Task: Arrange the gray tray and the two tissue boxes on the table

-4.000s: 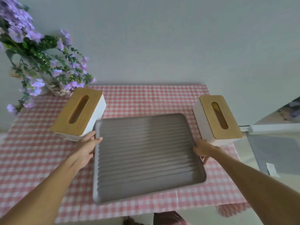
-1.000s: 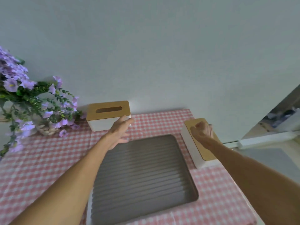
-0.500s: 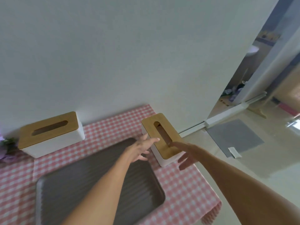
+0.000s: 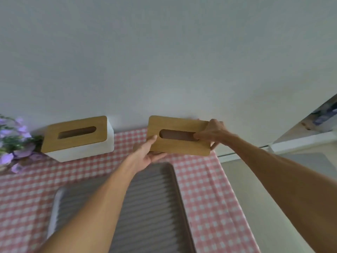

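Observation:
A tissue box with a wooden slotted lid [image 4: 177,136] is held up near the wall at the back right of the table, its lid tilted toward me. My left hand [image 4: 147,152] grips its left end from below. My right hand [image 4: 212,133] holds its right end, with a finger in the slot. The other tissue box [image 4: 78,138], white with a wooden lid, stands at the back left against the wall. The gray ribbed tray [image 4: 151,203] lies in front of both boxes, partly under my left forearm.
A pink checked cloth [image 4: 206,196] covers the table, whose right edge runs just right of the tray. Purple flowers [image 4: 12,143] stand at the far left. The white wall [image 4: 164,61] is directly behind. A doorway and floor lie to the right.
Both hands have taken hold of the right tissue box, turned it crosswise and brought it up by the wall. The view has swung back to the left.

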